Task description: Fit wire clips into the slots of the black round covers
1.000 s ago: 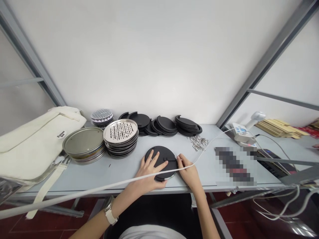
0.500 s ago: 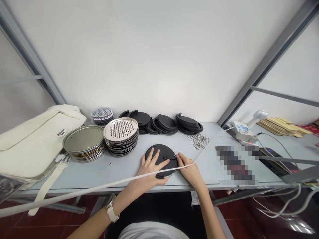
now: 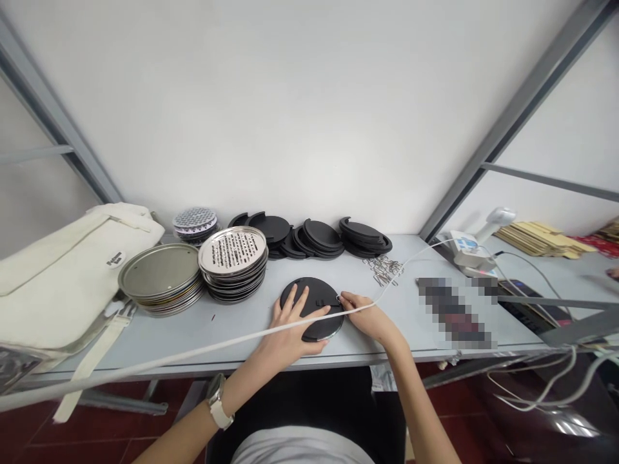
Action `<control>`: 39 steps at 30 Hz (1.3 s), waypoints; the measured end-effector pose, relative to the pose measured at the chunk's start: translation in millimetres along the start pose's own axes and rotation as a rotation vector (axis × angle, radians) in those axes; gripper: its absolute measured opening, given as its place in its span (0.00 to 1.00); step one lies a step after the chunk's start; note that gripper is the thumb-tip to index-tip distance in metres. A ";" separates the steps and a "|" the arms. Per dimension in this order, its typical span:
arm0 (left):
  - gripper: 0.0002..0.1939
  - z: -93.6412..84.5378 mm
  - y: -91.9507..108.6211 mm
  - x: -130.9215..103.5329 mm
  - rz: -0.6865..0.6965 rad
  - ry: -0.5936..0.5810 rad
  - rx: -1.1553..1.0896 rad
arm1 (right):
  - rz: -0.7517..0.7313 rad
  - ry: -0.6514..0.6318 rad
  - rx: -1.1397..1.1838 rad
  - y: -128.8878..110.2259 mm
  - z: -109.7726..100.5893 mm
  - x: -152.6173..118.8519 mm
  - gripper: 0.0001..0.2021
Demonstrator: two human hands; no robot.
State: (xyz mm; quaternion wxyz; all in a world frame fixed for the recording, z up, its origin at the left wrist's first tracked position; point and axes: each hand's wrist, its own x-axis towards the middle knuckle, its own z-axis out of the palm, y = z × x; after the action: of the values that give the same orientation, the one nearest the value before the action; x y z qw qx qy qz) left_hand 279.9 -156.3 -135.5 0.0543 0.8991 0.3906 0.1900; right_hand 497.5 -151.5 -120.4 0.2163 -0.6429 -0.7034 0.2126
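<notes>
A round black disc (image 3: pixel 316 290) with small slots lies flat near the table's front edge. My left hand (image 3: pixel 293 325) rests on it with fingers spread over its top and the thumb along its near rim. At the disc's right edge, my right hand (image 3: pixel 360 312) pinches a small metal wire hook (image 3: pixel 338 298), partly hidden by the fingers. A loose heap of similar wire hooks (image 3: pixel 384 269) lies beyond that hand. Several more black discs (image 3: pixel 322 235), with raised partial rims, are piled along the wall.
Left stand stacks of metal plates (image 3: pixel 162 270), slotted metal discs (image 3: pixel 232 251) and patterned discs (image 3: pixel 195 219), beside a cream bag (image 3: pixel 68 270). A white cable (image 3: pixel 251 336) crosses in front of my hands. Right are a scanner (image 3: pixel 493 222), cardboard pieces (image 3: pixel 536 237) and another person's hand (image 3: pixel 613 273).
My right hand has turned slightly at the disc's edge, its wrist a little higher. My left hand stays on the disc. Another person's hand now shows at the far right.
</notes>
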 end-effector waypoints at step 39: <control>0.36 3.7 -1.4 2.1 -0.013 0.017 0.026 | -0.178 0.219 -0.108 15.7 20.2 -11.0 0.17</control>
State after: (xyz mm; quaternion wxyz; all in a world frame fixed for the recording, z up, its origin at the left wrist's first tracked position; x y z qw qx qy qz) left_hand 281.6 -153.6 -138.6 0.0406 0.8954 0.3995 0.1923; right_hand 499.4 -161.5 -146.3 0.2747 -0.6079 -0.7404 0.0829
